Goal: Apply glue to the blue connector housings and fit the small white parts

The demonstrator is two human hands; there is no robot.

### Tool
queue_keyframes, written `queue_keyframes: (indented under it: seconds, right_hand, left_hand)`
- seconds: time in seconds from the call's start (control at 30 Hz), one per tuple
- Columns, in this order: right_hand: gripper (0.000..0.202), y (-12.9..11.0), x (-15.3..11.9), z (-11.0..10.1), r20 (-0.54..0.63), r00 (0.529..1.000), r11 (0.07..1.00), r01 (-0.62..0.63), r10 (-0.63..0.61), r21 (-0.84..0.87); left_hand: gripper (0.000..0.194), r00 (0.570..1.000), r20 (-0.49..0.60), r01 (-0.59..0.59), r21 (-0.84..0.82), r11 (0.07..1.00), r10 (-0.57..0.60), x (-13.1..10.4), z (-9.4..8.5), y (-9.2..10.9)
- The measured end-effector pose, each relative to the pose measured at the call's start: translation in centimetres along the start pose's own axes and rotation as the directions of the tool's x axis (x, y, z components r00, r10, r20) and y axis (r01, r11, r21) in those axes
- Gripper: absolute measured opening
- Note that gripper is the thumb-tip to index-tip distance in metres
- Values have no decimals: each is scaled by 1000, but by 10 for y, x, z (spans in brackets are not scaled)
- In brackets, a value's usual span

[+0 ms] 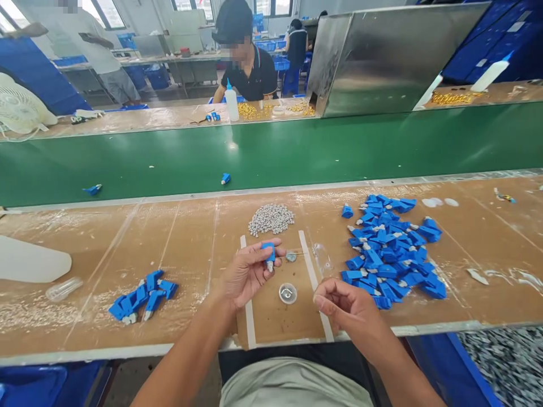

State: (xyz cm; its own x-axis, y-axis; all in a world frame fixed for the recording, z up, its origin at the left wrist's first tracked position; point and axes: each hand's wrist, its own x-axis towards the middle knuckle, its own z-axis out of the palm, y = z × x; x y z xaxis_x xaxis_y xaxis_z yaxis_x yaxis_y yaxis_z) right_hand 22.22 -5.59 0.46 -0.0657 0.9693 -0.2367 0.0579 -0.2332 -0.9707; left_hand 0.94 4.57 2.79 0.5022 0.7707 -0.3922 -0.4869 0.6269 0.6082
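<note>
My left hand [250, 271] grips a small blue plastic part [268, 252] with a pale grey tip pointing down, pinched between thumb and fingers. To its right, my right hand [345, 302] hovers at the white tape strip with fingers curled and thumb pressed to them; whatever they hold is too small or hidden. Between the hands sits a small round clear dish [288, 293]. A thin stick with a bluish-grey lump [291, 256] lies just beyond the left fingertips. Farther back is a pile of small grey pieces [271, 219].
A large heap of blue parts [386, 249] covers the bench at right, a smaller group [142, 297] at left. A green belt [271, 150] runs behind, carrying two blue parts. Across it a person [244, 62] sits by a white bottle [232, 103]. A bin [500, 356] stands lower right.
</note>
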Motion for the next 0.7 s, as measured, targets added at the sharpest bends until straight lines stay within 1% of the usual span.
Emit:
queue_keyframes:
  seconds: [0.1, 0.17, 0.23, 0.33, 0.4, 0.53, 0.63, 0.7]
  right_hand:
    - [32, 2, 0, 6, 21, 999, 986, 31, -28, -164]
    - [28, 4, 2, 11, 15, 998, 957, 62, -61, -284]
    - [22, 6, 8, 17, -13, 988, 899, 134, -154, -417]
    - [19, 12, 20, 26, -23, 948, 791, 250, -317, -559]
    - [19, 17, 28, 30, 10, 935, 761, 295, -355, -578]
    - [17, 20, 35, 34, 63, 925, 756, 344, -375, -557]
    - [17, 18, 35, 35, 68, 911, 747, 376, -408, -548]
    - [17, 15, 32, 34, 75, 894, 725, 405, -442, -557]
  left_hand:
    - [36, 999, 31, -26, 48, 998, 24, -9, -6, 3]
    - [43, 998, 63, -37, 93, 995, 32, -14, -11, 4]
    - [47, 996, 85, -48, 129, 991, 37, -18, -15, 4]
    - [45, 994, 100, -57, 138, 989, 43, -20, -22, 2]
    - [43, 996, 82, -51, 113, 992, 42, -20, -26, 2]
    - [38, 999, 27, -47, 84, 995, 45, -21, -35, -1]
    - [36, 999, 24, -48, 84, 995, 46, -22, -40, -4]
    - [33, 999, 33, -44, 59, 997, 42, -22, -43, -6]
